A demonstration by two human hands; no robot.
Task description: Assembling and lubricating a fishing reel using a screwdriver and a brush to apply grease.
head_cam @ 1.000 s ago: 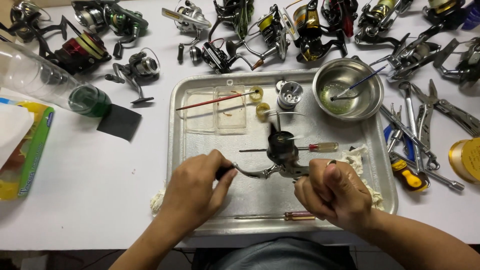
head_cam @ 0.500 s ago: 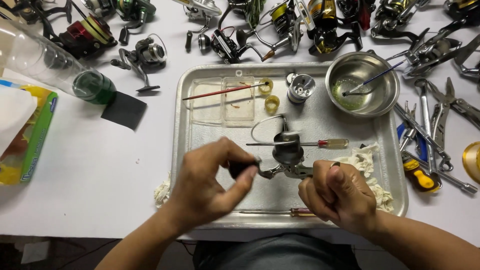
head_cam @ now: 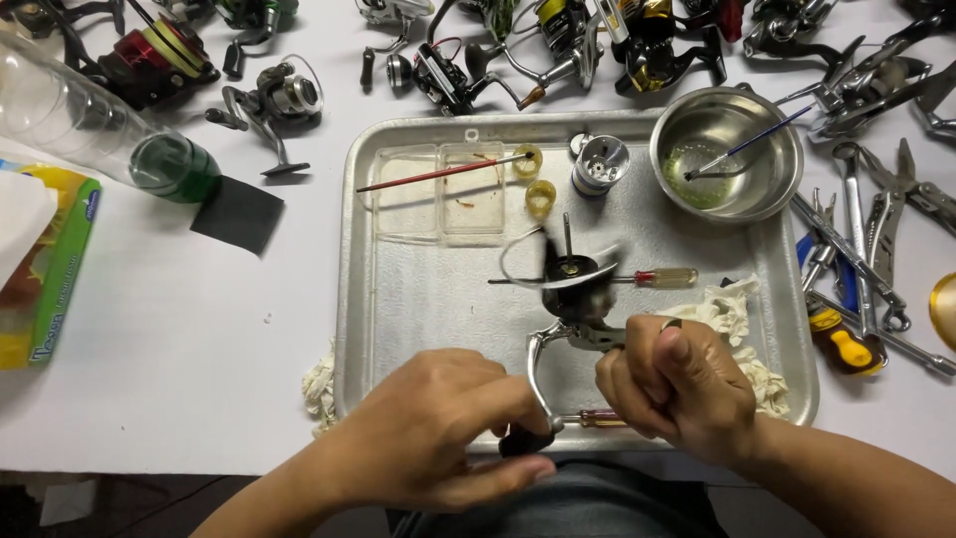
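A dark spinning fishing reel stands over the metal tray, its rotor blurred. My right hand is closed around the reel's foot and body. My left hand pinches the black knob of the silver crank handle near the tray's front edge. A small red-handled screwdriver lies behind the reel, and another lies between my hands.
On the tray lie a clear plastic box with a thin brush across it, two yellow rings, a silver spool and white rags. A steel bowl, pliers and wrenches sit right. Several reels line the back; a bottle and tissue pack lie left.
My left hand has swung the crank handle around and down toward me, and the rotor now spins in a blur. My right hand keeps its hold on the reel.
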